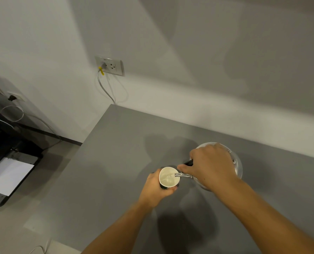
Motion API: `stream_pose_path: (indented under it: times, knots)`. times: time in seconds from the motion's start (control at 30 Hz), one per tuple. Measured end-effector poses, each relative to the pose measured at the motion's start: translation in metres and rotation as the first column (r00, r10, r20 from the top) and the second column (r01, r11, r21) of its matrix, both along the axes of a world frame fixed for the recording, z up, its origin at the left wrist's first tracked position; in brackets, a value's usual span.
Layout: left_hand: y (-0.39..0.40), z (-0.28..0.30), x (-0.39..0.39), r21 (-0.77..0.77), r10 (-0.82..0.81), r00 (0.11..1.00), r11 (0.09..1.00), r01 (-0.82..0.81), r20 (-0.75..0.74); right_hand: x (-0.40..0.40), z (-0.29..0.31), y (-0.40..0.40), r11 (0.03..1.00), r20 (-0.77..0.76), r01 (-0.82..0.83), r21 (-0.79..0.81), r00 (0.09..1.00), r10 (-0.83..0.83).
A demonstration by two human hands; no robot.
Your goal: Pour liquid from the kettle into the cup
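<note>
A paper cup (168, 176), white inside and dark outside, is held a little above the grey table (116, 162). My left hand (157, 189) is wrapped around its side. A metal kettle (237, 166) is tilted toward the cup, and its thin spout (182, 175) reaches over the cup's rim. Clear liquid runs from the spout into the cup, where some liquid lies. My right hand (210, 166) grips the kettle's black handle from above and hides most of the kettle's body.
The table stands against a white wall with a socket (110, 66) and a plugged-in cable. To the left of the table, lower down, a black printer (8, 173) holds white paper. The table's left edge runs close to the cup.
</note>
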State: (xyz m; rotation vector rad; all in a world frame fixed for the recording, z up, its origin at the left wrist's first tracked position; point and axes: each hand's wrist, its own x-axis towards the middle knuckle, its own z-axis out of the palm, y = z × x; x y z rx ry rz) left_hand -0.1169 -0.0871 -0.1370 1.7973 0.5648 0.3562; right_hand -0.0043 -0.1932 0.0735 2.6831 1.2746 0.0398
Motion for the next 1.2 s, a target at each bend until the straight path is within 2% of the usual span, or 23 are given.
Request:
stream_pose_path:
  times: [0.57, 1.2]
  knots:
    - [-0.001, 0.0035, -0.0012, -0.013, 0.016, 1.0, 1.0, -0.016, 0.001, 0.0, -0.0039, 0.0008, 0.999, 0.015, -0.009, 0.032, 1.0, 0.009]
    - [-0.0011, -0.0004, -0.0007, -0.017, 0.014, 1.0, 1.0, -0.014, 0.003, -0.0042, -0.0026, 0.0046, 0.999, 0.05, -0.036, -0.005, 0.998, 0.036]
